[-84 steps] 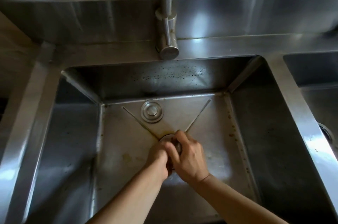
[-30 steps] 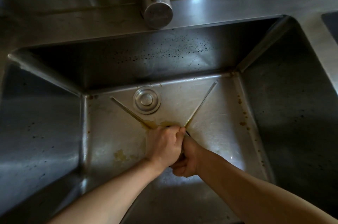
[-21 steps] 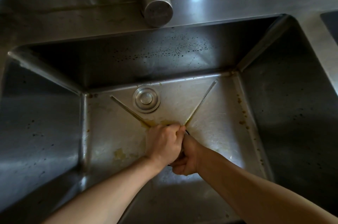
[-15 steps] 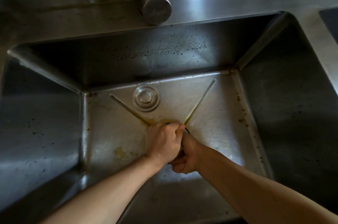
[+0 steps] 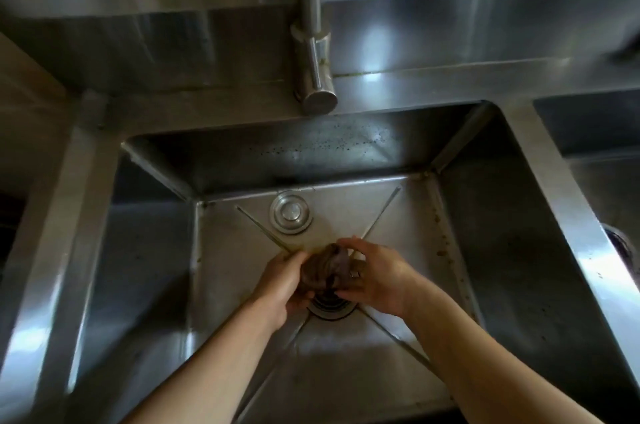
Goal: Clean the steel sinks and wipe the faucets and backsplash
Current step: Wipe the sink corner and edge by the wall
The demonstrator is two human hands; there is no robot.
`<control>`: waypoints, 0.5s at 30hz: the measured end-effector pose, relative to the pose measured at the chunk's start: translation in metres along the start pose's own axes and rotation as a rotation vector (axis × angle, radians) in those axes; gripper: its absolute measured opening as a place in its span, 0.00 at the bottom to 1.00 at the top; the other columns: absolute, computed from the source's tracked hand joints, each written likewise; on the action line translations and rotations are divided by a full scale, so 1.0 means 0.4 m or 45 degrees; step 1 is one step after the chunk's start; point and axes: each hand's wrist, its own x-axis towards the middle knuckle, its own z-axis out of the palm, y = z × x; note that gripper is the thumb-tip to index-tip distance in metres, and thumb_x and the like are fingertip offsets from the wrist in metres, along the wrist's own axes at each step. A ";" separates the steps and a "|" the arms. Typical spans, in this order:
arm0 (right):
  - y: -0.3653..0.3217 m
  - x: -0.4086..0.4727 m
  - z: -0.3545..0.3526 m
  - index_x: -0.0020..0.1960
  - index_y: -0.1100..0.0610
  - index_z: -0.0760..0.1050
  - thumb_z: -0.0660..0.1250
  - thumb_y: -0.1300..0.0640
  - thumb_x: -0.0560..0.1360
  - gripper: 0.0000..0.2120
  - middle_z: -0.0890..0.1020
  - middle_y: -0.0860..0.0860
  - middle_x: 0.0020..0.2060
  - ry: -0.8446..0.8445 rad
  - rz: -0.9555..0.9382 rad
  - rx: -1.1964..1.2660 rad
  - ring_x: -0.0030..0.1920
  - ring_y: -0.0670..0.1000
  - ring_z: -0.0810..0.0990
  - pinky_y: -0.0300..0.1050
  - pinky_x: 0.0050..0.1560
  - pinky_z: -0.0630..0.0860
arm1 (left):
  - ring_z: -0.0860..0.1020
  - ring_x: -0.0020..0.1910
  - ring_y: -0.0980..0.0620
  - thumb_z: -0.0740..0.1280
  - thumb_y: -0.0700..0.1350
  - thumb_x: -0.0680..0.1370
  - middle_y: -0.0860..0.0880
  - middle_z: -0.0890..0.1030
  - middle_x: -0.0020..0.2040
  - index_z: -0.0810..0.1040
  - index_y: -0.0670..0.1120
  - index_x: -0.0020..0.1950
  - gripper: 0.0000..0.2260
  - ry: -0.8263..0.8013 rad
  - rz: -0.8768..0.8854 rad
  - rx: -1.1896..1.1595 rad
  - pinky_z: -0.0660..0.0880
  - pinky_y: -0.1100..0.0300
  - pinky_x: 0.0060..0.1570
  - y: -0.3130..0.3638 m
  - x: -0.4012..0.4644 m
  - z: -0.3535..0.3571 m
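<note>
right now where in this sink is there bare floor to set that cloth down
Bare floor lies left of the left hand, out to the sink's left wall, and along the near edge between the forearms. Right of the right hand is bare but stained. The middle is crowded: both hands hold the wadded cloth over the drain, with the round stopper just behind.

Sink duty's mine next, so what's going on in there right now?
A person holds a dark wadded cloth between both hands, left hand and right hand, just above the drain of the steel sink. A round stopper lies on the sink floor behind. Brown specks remain on the back wall. The faucet isn't running.
</note>
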 end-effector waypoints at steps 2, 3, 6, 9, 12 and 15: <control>0.010 -0.004 0.015 0.64 0.61 0.73 0.56 0.62 0.80 0.14 0.78 0.57 0.55 0.055 -0.007 -0.159 0.53 0.54 0.77 0.42 0.52 0.74 | 0.71 0.27 0.51 0.61 0.48 0.80 0.46 0.75 0.32 0.73 0.47 0.43 0.08 0.025 -0.058 -0.070 0.64 0.68 0.22 0.011 -0.030 -0.017; 0.032 -0.007 0.028 0.68 0.61 0.69 0.55 0.66 0.79 0.18 0.75 0.55 0.59 0.137 -0.025 -0.242 0.57 0.54 0.75 0.39 0.54 0.72 | 0.70 0.27 0.51 0.61 0.47 0.80 0.46 0.74 0.32 0.72 0.46 0.41 0.09 0.049 -0.087 -0.086 0.63 0.69 0.20 0.009 -0.041 -0.024; 0.095 0.002 0.034 0.72 0.55 0.65 0.56 0.67 0.78 0.23 0.70 0.49 0.65 0.256 -0.170 -0.506 0.59 0.47 0.70 0.29 0.49 0.68 | 0.69 0.28 0.51 0.61 0.45 0.80 0.46 0.72 0.33 0.70 0.47 0.41 0.08 0.095 -0.094 -0.106 0.63 0.70 0.20 -0.002 -0.068 -0.042; 0.084 -0.047 0.043 0.62 0.59 0.75 0.59 0.57 0.81 0.13 0.80 0.55 0.53 0.200 -0.147 -0.399 0.46 0.49 0.77 0.37 0.42 0.73 | 0.72 0.34 0.50 0.61 0.44 0.80 0.46 0.75 0.38 0.68 0.48 0.43 0.06 0.110 -0.024 -0.113 0.66 0.64 0.28 -0.016 -0.089 -0.048; 0.065 -0.096 0.056 0.50 0.56 0.77 0.60 0.46 0.80 0.14 0.82 0.55 0.45 0.029 -0.021 -0.158 0.46 0.57 0.81 0.54 0.44 0.78 | 0.75 0.40 0.48 0.63 0.38 0.78 0.46 0.78 0.42 0.71 0.48 0.42 0.07 -0.005 0.095 -0.105 0.69 0.58 0.37 -0.021 -0.120 -0.040; 0.050 -0.099 0.054 0.51 0.56 0.73 0.65 0.63 0.77 0.05 0.80 0.59 0.50 0.248 -0.335 -0.273 0.49 0.58 0.80 0.56 0.43 0.82 | 0.76 0.54 0.46 0.61 0.37 0.79 0.41 0.79 0.58 0.77 0.45 0.52 0.08 -0.109 0.069 -0.053 0.72 0.54 0.54 -0.014 -0.134 -0.021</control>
